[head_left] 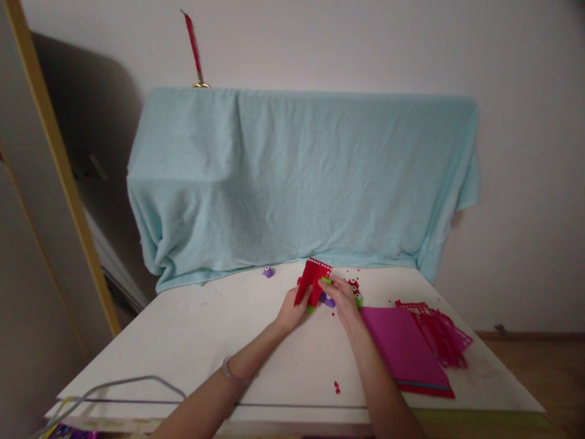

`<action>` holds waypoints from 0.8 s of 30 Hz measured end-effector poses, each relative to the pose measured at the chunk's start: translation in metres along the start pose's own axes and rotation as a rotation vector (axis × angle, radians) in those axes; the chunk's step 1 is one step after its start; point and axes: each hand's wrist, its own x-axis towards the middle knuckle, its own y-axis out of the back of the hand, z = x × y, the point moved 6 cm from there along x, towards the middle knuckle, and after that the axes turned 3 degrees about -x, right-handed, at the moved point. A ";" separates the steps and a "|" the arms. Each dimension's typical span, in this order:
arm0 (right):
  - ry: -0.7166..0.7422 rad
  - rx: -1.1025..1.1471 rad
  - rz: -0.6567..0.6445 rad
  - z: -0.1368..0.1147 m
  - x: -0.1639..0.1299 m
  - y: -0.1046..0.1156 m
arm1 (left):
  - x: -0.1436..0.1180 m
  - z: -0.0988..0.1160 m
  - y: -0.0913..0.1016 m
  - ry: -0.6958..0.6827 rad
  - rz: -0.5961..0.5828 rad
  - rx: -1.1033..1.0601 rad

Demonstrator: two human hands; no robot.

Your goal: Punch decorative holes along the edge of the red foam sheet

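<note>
The red sheet (313, 281) is between my hands, raised toward the far edge of the desk (192, 341). My left hand (292, 310) pinches its near part, thumb on top; my right hand (343, 297) closes its fingers around a small green tool (326, 281) at the sheet's right side. The sheet is bright red and tilted, with a neat row of holes along its far edge and a few more down the right side. Magenta sheets (400, 341) lie toward the desk's right edge, beside punched scraps (442, 335).
</note>
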 end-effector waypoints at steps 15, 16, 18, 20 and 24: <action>-0.062 0.445 0.086 0.001 0.010 0.016 | 0.000 -0.012 0.016 0.117 0.259 -0.199; -0.064 0.492 0.092 0.001 0.011 0.019 | 0.000 -0.013 0.016 0.122 0.260 -0.217; -0.035 0.555 0.106 0.000 0.013 0.024 | 0.000 -0.011 0.014 0.128 0.256 -0.221; -0.003 0.593 0.109 0.000 0.014 0.027 | -0.001 -0.008 0.014 0.131 0.253 -0.208; 0.017 0.598 0.092 0.002 0.015 0.026 | -0.003 -0.002 0.016 0.141 0.257 -0.207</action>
